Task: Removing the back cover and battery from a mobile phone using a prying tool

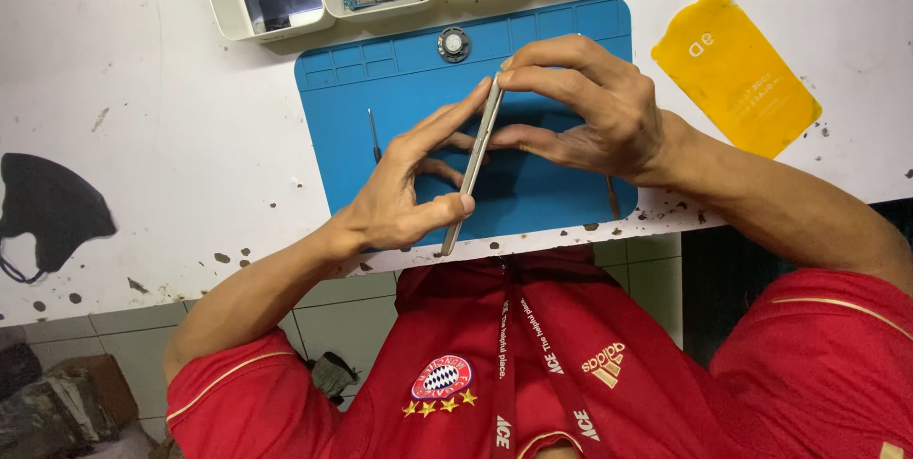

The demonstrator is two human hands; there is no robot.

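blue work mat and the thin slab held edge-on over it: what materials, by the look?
Blue mat: looks like silicone or soft rubber; matte, moulded shallow compartments along the top edge, rounded corners. Thin slab, pinched between left hand and right hand: the edge looks like metal, pale silver-grey with a dull sheen; its faces are not visible, so the rest is open.

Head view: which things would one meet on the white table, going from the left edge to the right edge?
Black face mask → blue work mat → left hand → thin phone held on edge → right hand → yellow sheet.
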